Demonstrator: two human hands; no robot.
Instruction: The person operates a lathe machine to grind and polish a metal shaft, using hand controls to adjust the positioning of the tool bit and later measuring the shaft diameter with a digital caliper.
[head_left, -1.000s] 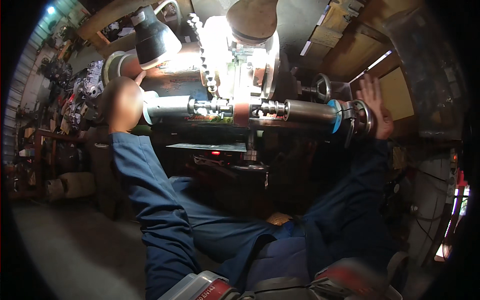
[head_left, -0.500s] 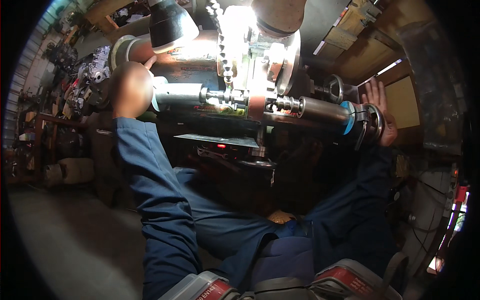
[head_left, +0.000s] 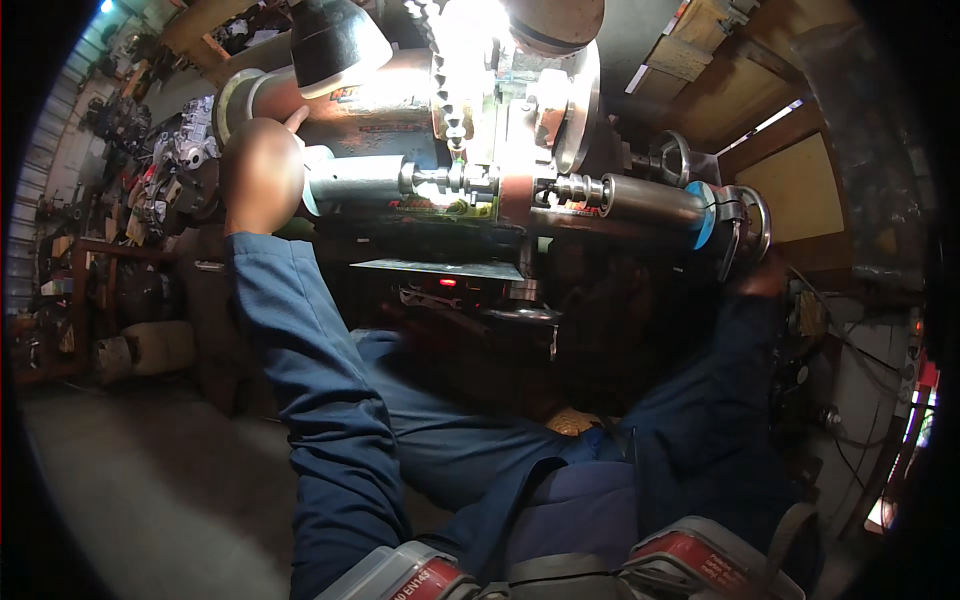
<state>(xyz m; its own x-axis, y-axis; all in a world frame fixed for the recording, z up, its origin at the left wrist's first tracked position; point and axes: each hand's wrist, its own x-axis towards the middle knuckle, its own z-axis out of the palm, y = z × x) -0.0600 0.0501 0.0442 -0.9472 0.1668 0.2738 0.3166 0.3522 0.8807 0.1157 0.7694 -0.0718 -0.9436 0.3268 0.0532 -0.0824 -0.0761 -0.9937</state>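
Observation:
My left hand [head_left: 265, 180] is at the left end of a grinding machine, beside a pale flanged cylinder [head_left: 365, 180]. It is blurred; one finger points up and to the right, and its grip cannot be made out. My right hand [head_left: 765, 278] is in shadow just below a metal handwheel [head_left: 762, 225] at the right end, its fingers hidden. Between the ends, a shiny crankshaft-like part [head_left: 455, 181] lies in line with a steel cylinder [head_left: 645, 207] that has a blue collar [head_left: 705, 215]. A disc-shaped wheel [head_left: 578, 115] stands behind it.
A black lamp [head_left: 340, 50] and a jointed hose [head_left: 440, 80] hang over the machine. Below are a flat metal plate [head_left: 440, 268] and a wrench [head_left: 430, 299]. A second handwheel [head_left: 670, 158] is further back. Engine parts [head_left: 195, 135] crowd the left; wooden boards [head_left: 800, 190] stand at right.
My right hand has dropped from the handwheel's outer side, where its fingers were spread, to below it. My left hand stays in place. The whole view has shifted slightly.

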